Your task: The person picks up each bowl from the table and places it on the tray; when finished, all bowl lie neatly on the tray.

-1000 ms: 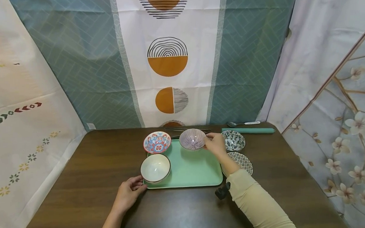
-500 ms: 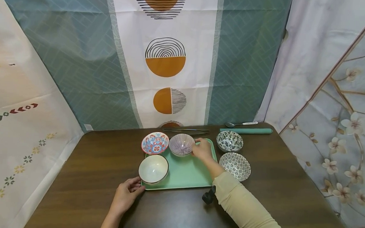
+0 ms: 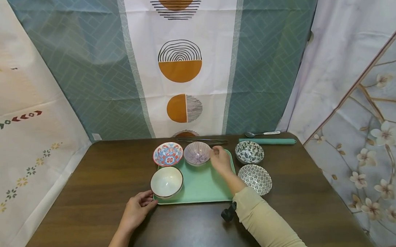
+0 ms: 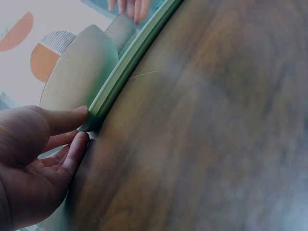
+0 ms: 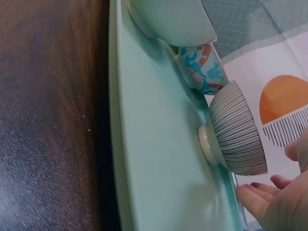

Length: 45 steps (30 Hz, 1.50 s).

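My left hand [image 3: 135, 213] pinches the near left corner of the green tray [image 3: 202, 187]; in the left wrist view the thumb and fingers [image 4: 72, 149] close on that corner. My right hand [image 3: 221, 163] is beside the purple-striped bowl [image 3: 197, 154] at the back of the tray. In the right wrist view this bowl [image 5: 236, 130] stands upright on the tray, and the loosely spread fingers [image 5: 252, 199] are just apart from its rim. Also on the tray, to the left, are a white bowl with a dark rim [image 3: 167, 182] and a red-and-blue patterned bowl [image 3: 168, 154].
Right of the tray are a dark floral bowl [image 3: 249, 152] and a small-patterned bowl [image 3: 255, 179]. Behind lie chopsticks [image 3: 204, 140], a teal stick-like case [image 3: 267, 141] and a spoon [image 3: 261, 134]. Fabric hangings surround the brown table [image 3: 101, 182].
My right hand has moved left with the purple-striped bowl, set it on the tray beside the red-and-blue bowl, and let go. My left hand has kept to the tray corner.
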Motion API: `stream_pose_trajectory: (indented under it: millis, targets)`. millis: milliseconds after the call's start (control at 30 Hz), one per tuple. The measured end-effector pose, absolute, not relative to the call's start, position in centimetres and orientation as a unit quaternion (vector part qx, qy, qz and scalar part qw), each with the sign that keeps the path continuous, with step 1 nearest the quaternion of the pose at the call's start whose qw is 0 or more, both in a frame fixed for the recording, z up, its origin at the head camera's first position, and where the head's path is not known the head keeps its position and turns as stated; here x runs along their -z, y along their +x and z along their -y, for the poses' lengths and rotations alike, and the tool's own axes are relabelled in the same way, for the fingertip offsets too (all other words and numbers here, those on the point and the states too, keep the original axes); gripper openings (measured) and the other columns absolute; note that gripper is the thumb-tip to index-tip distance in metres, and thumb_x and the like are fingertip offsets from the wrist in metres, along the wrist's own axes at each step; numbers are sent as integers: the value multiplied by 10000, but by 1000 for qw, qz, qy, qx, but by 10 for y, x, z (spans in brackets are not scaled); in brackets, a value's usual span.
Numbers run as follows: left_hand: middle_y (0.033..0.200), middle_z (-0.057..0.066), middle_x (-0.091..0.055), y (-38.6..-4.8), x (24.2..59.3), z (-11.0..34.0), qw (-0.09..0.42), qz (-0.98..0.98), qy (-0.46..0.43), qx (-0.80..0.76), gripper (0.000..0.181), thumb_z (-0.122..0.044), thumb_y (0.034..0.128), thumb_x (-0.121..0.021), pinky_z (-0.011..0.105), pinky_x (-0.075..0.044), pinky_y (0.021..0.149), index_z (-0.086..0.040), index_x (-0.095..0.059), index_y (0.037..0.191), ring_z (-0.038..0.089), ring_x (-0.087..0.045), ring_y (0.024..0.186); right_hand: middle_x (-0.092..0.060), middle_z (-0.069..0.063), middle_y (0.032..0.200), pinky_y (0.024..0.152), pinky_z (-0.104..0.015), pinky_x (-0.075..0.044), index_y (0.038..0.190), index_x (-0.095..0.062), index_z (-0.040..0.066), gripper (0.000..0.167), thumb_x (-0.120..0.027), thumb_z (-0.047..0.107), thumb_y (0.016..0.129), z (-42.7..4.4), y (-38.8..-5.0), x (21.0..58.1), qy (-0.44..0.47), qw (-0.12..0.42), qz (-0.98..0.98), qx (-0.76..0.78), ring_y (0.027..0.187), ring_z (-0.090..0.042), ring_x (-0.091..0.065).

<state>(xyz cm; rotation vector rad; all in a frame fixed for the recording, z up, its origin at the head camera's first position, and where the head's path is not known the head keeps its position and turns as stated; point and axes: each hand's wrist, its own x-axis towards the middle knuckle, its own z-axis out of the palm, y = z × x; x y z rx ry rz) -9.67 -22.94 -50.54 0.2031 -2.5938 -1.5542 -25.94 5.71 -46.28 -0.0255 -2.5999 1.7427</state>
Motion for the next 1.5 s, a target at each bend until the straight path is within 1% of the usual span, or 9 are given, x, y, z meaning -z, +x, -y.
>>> stream_pose_trajectory:
  millis: [100, 233, 367, 500, 667, 900, 1100, 1300, 1500]
  targets:
    - [1068, 150, -696, -97, 505, 229, 57, 855, 67, 511, 385, -20, 855, -804, 200, -575, 765, 111, -677, 1194, 210, -677, 922, -641, -213, 1251, 928, -482, -540, 1351, -555, -24, 394, -567, 207, 1032, -57, -261, 461, -4, 14, 840, -543, 1164, -371, -619]
    - [1067, 153, -695, -97, 506, 229, 58, 855, 68, 511, 377, -10, 853, -803, 199, -575, 764, 112, -680, 1188, 208, -676, 919, -715, -181, 1097, 787, -413, -577, 1308, -598, -23, 382, -639, 163, 977, -58, -264, 464, 7, 7, 874, -486, 984, -316, -691]
    - [1063, 156, -695, -98, 506, 229, 59, 854, 64, 513, 372, 2, 850, -801, 201, -577, 768, 115, -681, 1183, 210, -678, 918, -743, -152, 957, 662, -335, -564, 1323, -590, -41, 406, -650, 97, 946, -62, -264, 466, 25, -17, 884, -467, 798, -247, -719]
    - [1058, 154, -694, -98, 506, 229, 58, 853, 65, 514, 367, 7, 849, -799, 195, -574, 767, 115, -682, 1180, 202, -674, 914, -741, -120, 868, 630, -308, -567, 1328, -586, -49, 408, -652, 57, 940, -67, -260, 461, 37, -52, 875, -479, 692, -202, -716]
    - [1064, 157, -692, -98, 506, 230, 54, 853, 66, 515, 369, 2, 852, -799, 198, -575, 765, 115, -681, 1183, 203, -672, 915, -742, -131, 819, 609, -325, -599, 1310, -610, -53, 399, -643, 38, 923, -71, -256, 454, 65, -90, 867, -487, 650, -235, -722]
    - [1072, 160, -690, -98, 505, 230, 50, 852, 69, 516, 377, 0, 852, -800, 196, -574, 763, 115, -678, 1190, 205, -670, 920, -737, -176, 935, 615, -335, -618, 1310, -602, -77, 408, -630, 22, 915, -71, -253, 454, 91, -129, 844, -513, 682, -274, -732]
    - [1078, 160, -690, -99, 506, 230, 49, 853, 67, 516, 381, -3, 854, -799, 196, -574, 764, 113, -677, 1196, 201, -669, 921, -732, -170, 935, 640, -359, -621, 1325, -592, -75, 409, -631, 147, 984, -78, -254, 448, 95, -134, 848, -504, 724, -300, -740]
    - [1086, 162, -690, -99, 506, 231, 47, 853, 67, 516, 385, -9, 858, -797, 192, -572, 763, 113, -673, 1202, 199, -669, 924, -709, -164, 1043, 736, -366, -610, 1380, -564, -32, 470, -630, 257, 1015, -94, -256, 430, 105, -125, 865, -474, 868, -307, -736]
    - [1088, 164, -690, -99, 506, 231, 46, 853, 66, 515, 389, -17, 863, -796, 185, -568, 762, 111, -670, 1208, 201, -668, 929, -675, -207, 1179, 838, -400, -589, 1389, -548, -25, 453, -600, 254, 1036, -118, -258, 414, 116, -90, 867, -476, 1039, -385, -684]
